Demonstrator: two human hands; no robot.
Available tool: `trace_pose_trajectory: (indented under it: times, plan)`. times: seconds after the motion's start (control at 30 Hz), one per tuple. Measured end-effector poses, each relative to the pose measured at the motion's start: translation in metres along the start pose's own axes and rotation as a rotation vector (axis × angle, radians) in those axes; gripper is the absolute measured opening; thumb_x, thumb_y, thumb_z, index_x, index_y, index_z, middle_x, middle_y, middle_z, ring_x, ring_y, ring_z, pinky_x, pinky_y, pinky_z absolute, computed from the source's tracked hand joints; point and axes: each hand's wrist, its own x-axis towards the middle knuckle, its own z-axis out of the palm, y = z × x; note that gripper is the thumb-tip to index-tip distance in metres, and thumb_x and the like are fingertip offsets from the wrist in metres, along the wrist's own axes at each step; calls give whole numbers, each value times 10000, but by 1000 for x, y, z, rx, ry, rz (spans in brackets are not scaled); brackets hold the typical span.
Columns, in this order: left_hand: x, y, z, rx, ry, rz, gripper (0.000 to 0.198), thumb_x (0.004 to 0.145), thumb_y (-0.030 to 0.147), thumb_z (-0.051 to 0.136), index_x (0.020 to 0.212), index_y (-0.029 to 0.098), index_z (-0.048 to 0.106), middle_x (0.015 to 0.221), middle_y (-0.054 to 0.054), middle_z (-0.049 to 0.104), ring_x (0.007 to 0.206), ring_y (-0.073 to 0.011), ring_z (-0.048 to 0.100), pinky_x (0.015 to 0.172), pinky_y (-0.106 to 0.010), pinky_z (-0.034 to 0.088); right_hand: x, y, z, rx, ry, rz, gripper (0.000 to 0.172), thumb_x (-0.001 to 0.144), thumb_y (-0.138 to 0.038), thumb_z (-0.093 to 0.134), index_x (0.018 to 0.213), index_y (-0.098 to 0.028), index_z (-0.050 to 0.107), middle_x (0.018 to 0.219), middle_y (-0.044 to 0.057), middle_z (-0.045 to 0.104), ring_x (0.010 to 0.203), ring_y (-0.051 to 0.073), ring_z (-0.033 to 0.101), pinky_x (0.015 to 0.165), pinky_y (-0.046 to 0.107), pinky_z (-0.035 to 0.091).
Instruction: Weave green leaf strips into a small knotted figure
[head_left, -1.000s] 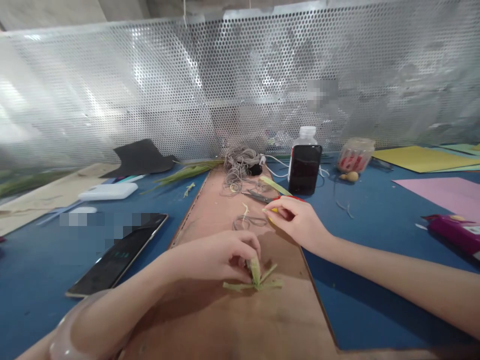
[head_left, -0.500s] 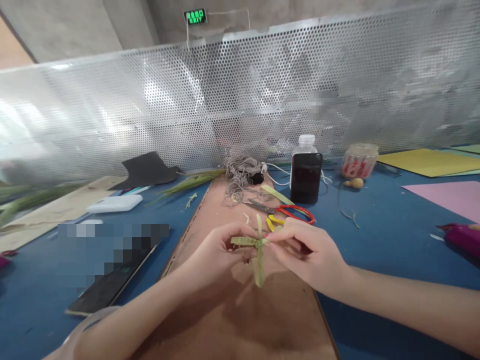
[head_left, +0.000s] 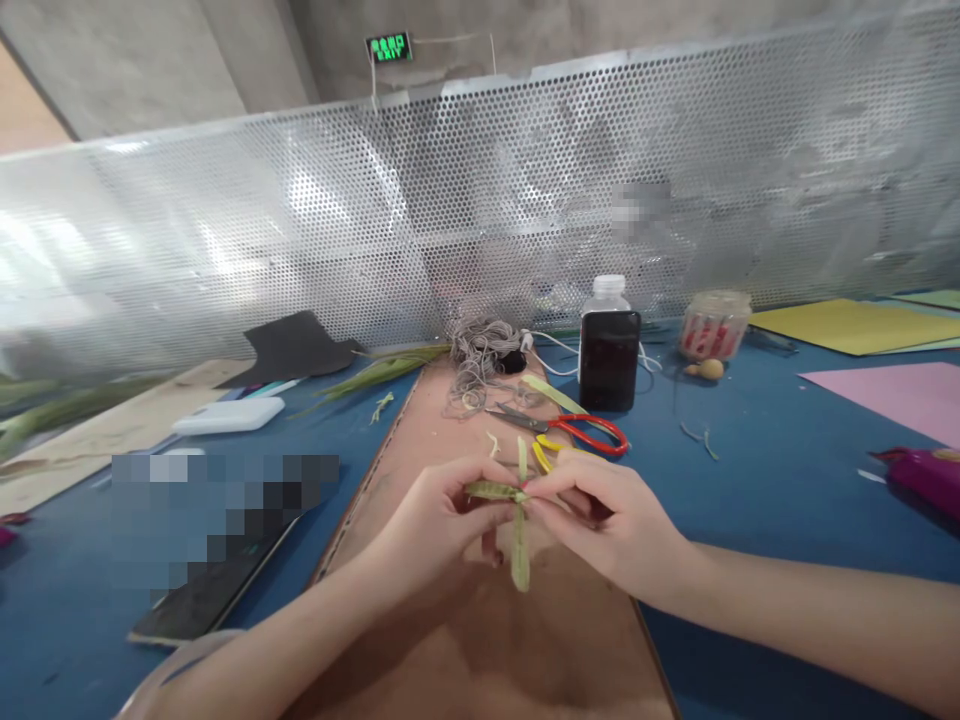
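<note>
Between my two hands is a small cross of folded green leaf strips [head_left: 520, 550], with one end pointing away from me and one hanging toward me. My left hand [head_left: 442, 510] pinches the left arm of the cross between thumb and fingers. At the middle of the cross, my right hand [head_left: 619, 510] is closed on the strip, its fingertips touching the knot. Just beyond my hands lie red-handled scissors [head_left: 596, 434], and a yellow-handled tool [head_left: 544, 452] is partly hidden behind my right hand.
A brown board [head_left: 450, 640] runs across the blue table [head_left: 750, 520]. At its far end lies a tangle of grey cord [head_left: 484, 350]. A phone [head_left: 610, 360] leans on a bottle [head_left: 608, 292], left of a jar [head_left: 715, 325]. A perforated metal screen [head_left: 480, 200] stands behind.
The leaf cross and both hands have moved slightly down in view. My left fingers have shifted on the left strip, which now looks narrower. Both hands keep their hold.
</note>
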Motion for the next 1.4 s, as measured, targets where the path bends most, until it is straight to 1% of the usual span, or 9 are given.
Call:
trace_pose_trajectory:
  times: [0.1, 0.23, 0.33, 0.43, 0.53, 0.8, 0.97, 1.23, 1.4]
  plan:
    - [1, -3, -2, -38, -23, -61, 113, 737, 255, 616, 801, 168, 584, 470, 26, 601, 377, -115, 572, 310, -152, 319, 1, -1, -1, 35, 12, 40, 79, 789, -146, 535, 799, -147, 613, 581, -31, 423, 480, 83, 409, 434, 212, 343]
    - [3, -4, -3, -126, -42, -65, 121, 730, 256, 622, 773, 161, 561, 488, 16, 630, 373, -125, 581, 324, -183, 414, 1, -2, -6, 99, 96, 39, 108, 801, -117, 513, 853, -180, 584, 859, 35, 557, 505, 57, 486, 429, 191, 409]
    - [4, -3, -3, -134, 0, -24, 82, 700, 182, 648, 725, 147, 578, 584, 3, 669, 487, -130, 634, 449, -213, 501, 0, 0, -6, 117, 65, -22, 147, 803, -97, 499, 883, -203, 562, 951, 48, 591, 641, 88, 584, 487, 185, 475]
    - [5, -2, -2, -128, 17, 18, 109, 663, 139, 682, 724, 147, 592, 733, -15, 708, 723, -158, 672, 668, -246, 533, -1, 4, -5, 70, 22, -6, 148, 807, -102, 491, 897, -204, 548, 914, 46, 639, 772, 123, 621, 620, 214, 518]
    - [4, -1, -2, -132, -11, 17, 133, 690, 160, 670, 792, 148, 584, 767, -20, 711, 795, -162, 664, 752, -266, 513, -1, 6, -4, 0, 7, -6, 141, 809, -107, 487, 904, -195, 544, 857, 29, 665, 741, 111, 636, 674, 211, 513]
    - [2, 4, -5, -229, -90, 96, 85, 775, 193, 595, 814, 141, 539, 850, -21, 652, 821, -136, 626, 786, -269, 497, 1, 7, -6, -144, 44, -64, 147, 792, -99, 521, 890, -200, 568, 849, 8, 679, 736, 103, 644, 659, 174, 510]
    - [4, -2, -7, -209, -70, 98, 124, 835, 221, 521, 740, 142, 525, 750, 11, 619, 762, -101, 617, 786, -261, 505, 1, 7, -6, -154, 51, -79, 134, 791, -97, 529, 879, -188, 571, 849, 7, 677, 747, 93, 641, 662, 152, 509]
    - [5, -4, -7, -184, -45, 80, 129, 826, 232, 533, 734, 143, 512, 757, 7, 607, 791, -119, 630, 821, -290, 505, 1, 12, -7, -168, 73, -11, 104, 809, -144, 518, 874, -202, 575, 873, 10, 675, 766, 112, 646, 660, 186, 531]
    - [5, -5, -6, -189, -23, 109, 114, 814, 225, 544, 741, 139, 557, 773, 0, 596, 806, -120, 586, 859, -317, 481, 3, 13, -8, -176, 76, -3, 112, 815, -145, 505, 877, -206, 576, 865, 12, 672, 767, 113, 642, 647, 180, 535]
